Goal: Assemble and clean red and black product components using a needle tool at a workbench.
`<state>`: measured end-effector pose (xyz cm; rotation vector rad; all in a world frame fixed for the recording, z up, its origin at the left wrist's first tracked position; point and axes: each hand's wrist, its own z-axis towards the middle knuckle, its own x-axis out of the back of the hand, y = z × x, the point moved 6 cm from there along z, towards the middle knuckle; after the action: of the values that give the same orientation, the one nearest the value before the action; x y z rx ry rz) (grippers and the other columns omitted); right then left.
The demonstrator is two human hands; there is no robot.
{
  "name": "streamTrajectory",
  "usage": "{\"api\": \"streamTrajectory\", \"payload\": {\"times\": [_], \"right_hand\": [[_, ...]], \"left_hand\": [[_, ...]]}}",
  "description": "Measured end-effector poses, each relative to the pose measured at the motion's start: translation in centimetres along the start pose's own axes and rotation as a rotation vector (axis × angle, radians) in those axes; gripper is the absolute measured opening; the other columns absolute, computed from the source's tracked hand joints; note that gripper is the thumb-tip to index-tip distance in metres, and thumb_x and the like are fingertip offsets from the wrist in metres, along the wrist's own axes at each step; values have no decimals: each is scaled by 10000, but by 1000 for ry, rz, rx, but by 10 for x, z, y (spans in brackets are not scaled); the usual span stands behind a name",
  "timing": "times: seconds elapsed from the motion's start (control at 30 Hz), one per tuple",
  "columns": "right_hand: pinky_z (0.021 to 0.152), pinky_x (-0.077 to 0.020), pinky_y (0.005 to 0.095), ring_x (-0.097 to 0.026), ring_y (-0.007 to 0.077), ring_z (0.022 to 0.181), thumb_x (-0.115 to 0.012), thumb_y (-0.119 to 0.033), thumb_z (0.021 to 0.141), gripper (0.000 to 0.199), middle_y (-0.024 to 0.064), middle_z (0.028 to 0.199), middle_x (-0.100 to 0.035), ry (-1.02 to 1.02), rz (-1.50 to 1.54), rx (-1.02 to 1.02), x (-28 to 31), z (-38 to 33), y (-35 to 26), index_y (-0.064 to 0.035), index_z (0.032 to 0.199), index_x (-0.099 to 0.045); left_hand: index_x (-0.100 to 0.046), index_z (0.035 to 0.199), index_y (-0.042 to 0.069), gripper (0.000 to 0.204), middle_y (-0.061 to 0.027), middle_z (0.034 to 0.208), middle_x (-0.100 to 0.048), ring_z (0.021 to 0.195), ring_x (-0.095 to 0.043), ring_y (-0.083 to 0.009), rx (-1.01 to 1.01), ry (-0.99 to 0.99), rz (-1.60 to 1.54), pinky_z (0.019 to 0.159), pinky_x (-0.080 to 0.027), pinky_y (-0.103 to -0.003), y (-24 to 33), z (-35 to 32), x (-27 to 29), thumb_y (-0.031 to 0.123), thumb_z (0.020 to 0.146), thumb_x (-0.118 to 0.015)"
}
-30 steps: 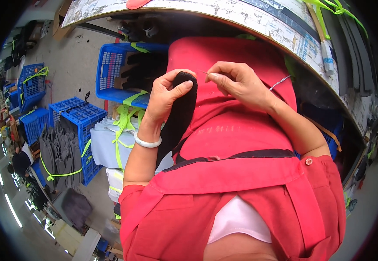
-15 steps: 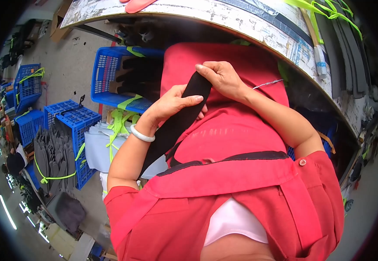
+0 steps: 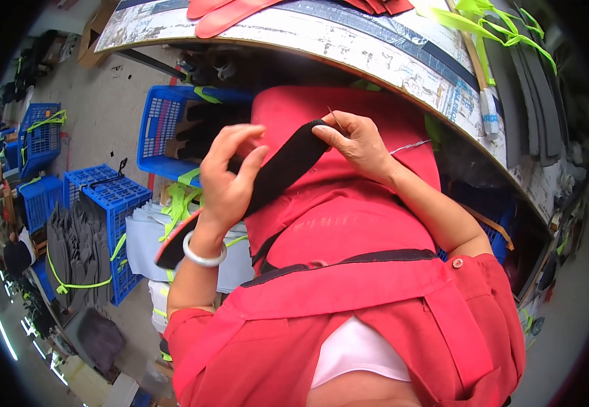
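Black strip [image 3: 277, 169] stretched slantwise over the red apron [image 3: 349, 203], above the lap. Left hand [image 3: 230, 180] cupped round its middle, fingers half-curled, loosely steadying. Right hand [image 3: 355, 139] pinching the upper end, fingertips tight with a needle [image 3: 333, 117], likely for stitching. Blue crates [image 3: 115, 203] down left; table [image 3: 349, 41] ahead.

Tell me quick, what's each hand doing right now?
Left hand: fingers loosely curled around the black strip, touching it.
Right hand: pinching the strip's upper end.
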<state>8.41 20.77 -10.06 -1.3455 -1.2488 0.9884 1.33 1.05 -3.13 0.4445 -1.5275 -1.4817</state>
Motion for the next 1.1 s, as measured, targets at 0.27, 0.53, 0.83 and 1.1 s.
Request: {"api": "streamTrajectory", "payload": {"times": [0.27, 0.53, 0.83, 1.1], "right_hand": [[625, -400, 174, -476, -5, 729, -672, -123, 924, 153, -46, 831, -573, -10, 12, 14, -15, -9, -7, -22, 992, -580], [668, -495, 257, -573, 73, 737, -610, -134, 958, 179, 45, 812, -621, -124, -81, 48, -36, -9, -9, 10, 1034, -535], [556, -439, 430, -600, 374, 635, -558, -234, 965, 180, 187, 679, -587, -97, -281, 108, -18, -26, -49, -63, 977, -611], [579, -442, 460, -587, 401, 666, -562, -228, 953, 167, 199, 699, -593, -234, -378, 40, -25, -27, -59, -74, 962, -626]], "left_hand": [[-671, 1007, 3, 139, -62, 980, -652, 822, -638, -123, 608, -257, -597, 702, -522, -248, -60, -61, -50, 116, 940, -629], [-597, 1150, 29, 300, -85, 1151, -606, 1089, -569, -211, 591, 78, -1527, 925, -476, -364, -66, -27, -94, 170, 900, -683], [-610, 1044, -2, 213, -122, 961, -630, 865, -609, -242, 425, 32, -1266, 752, -493, -338, -60, -24, -54, 94, 873, -693], [-627, 1000, -7, 167, -116, 920, -619, 855, -590, -227, 386, -49, -1237, 755, -481, -336, -52, -26, -56, 67, 866, -692]]}}
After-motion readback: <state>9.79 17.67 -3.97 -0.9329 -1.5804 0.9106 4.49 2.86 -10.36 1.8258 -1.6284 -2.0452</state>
